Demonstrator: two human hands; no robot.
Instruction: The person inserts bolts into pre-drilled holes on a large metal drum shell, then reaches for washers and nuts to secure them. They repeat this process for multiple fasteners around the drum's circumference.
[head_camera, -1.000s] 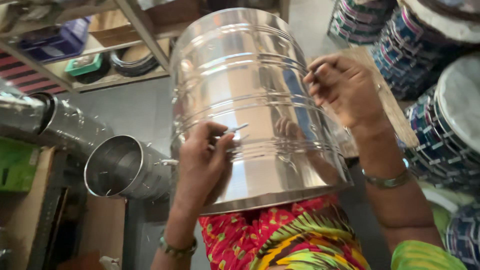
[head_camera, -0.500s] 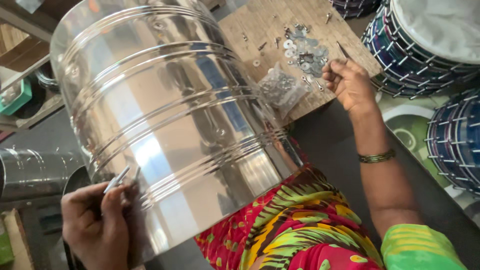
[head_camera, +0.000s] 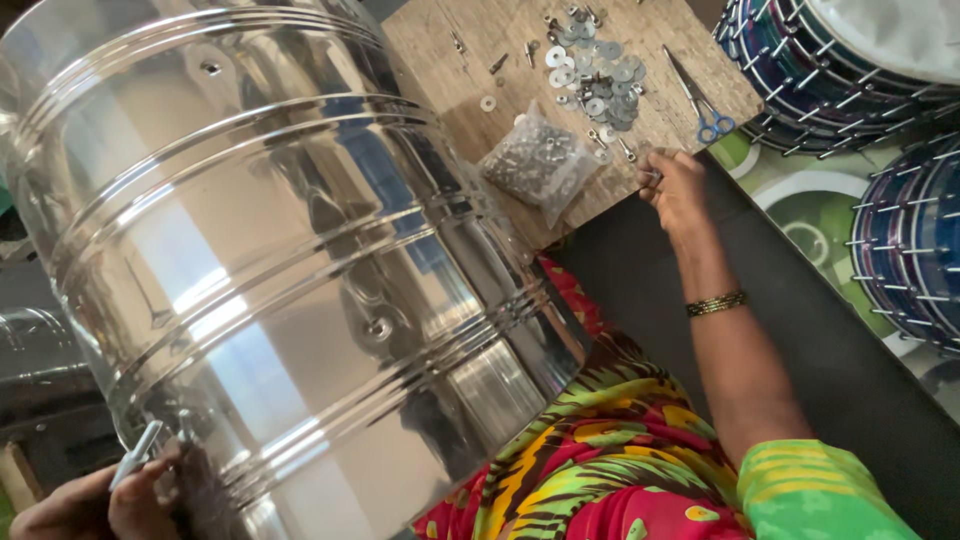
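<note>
At seven o'clock the left hand (head_camera: 95, 500), pinching a thin tool (head_camera: 135, 466), steadies the slick, stiff steel drum (head_camera: 270, 270), while the right hand (head_camera: 675, 185) pinches something small at one o'clock.

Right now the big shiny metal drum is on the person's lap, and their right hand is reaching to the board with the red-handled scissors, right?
Nearly. In the head view the scissors have blue handles, not red. The rest holds: the shiny metal drum lies on the lap and the right hand reaches the wooden board.
</note>
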